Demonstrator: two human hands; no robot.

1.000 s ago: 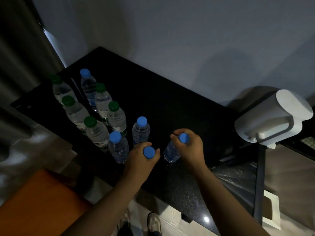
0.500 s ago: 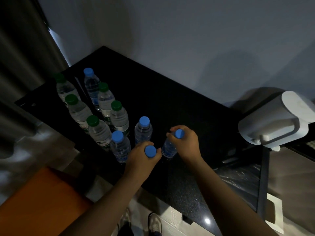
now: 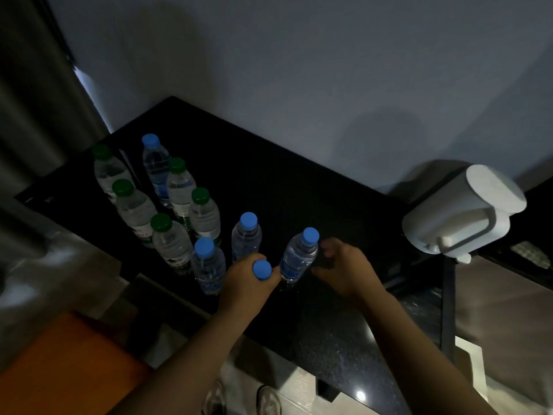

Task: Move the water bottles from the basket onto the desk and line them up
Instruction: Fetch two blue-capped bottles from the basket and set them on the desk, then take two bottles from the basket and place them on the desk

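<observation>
Head view: nine bottles (image 3: 248,235) stand in two rows on the desk (image 3: 299,187); left hand (image 3: 248,284) grips a tenth bottle (image 3: 262,269), right hand (image 3: 344,269) loose-fingered, empty. Basket unseen.

Plenty of room on the right half of the table (image 3: 314,190) — bare top from the rightmost bottle (image 3: 299,256) all the way to the white jug (image 3: 463,211), with only your right hand (image 3: 347,271) in it. Left side's the jam: green-capped bottles (image 3: 179,190) and blue-capped bottles (image 3: 208,265) stand packed, hardly a gap between them. The held bottle (image 3: 262,269) in your left hand (image 3: 245,287) plugs the front gap. The wall (image 3: 299,70) closes off the back.
</observation>
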